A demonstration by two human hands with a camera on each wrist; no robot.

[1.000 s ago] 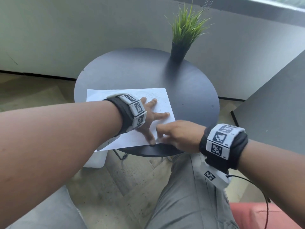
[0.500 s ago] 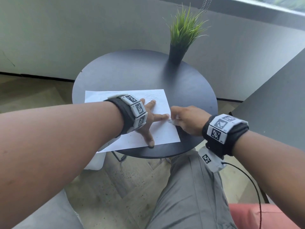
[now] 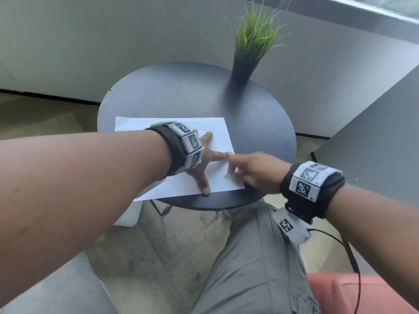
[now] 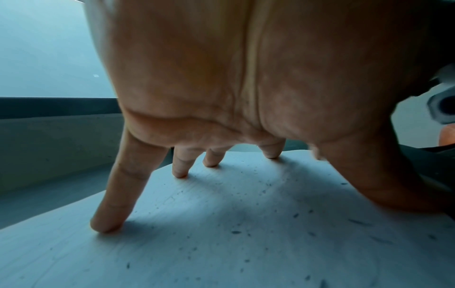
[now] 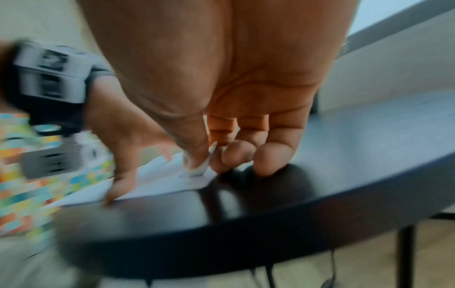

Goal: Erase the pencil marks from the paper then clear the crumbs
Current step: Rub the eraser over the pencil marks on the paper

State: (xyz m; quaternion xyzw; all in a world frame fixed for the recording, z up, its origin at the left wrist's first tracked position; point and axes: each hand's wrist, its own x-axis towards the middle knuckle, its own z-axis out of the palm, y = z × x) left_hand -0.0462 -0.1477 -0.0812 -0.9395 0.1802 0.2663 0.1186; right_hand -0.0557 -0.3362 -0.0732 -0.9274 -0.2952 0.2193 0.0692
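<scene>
A white sheet of paper [image 3: 221,183] lies on the near part of a round dark table [image 3: 181,94]. Faint pencil marks [image 3: 207,126] show near its far edge. My left hand [image 3: 204,159] presses on it with spread, straight fingers [image 4: 110,204]. Dark eraser crumbs [image 4: 236,231] speckle the paper [image 4: 221,257] under that palm. My right hand [image 3: 254,168] is at the sheet's right side, blurred. In the right wrist view it pinches a small white eraser [image 5: 200,168] between thumb and fingers, its tip on the paper [image 5: 157,181].
A potted grass plant [image 3: 254,41] stands at the table's far right. A grey wall runs behind, and a dark panel [image 3: 374,132] rises on the right. The table's near rim [image 3: 215,203] sits above my grey-trousered leg [image 3: 249,257]. A cable hangs from my right wrist.
My right hand slid from the paper's near right corner out along the right edge, then back a little toward me. My left hand has stayed pressed on the sheet.
</scene>
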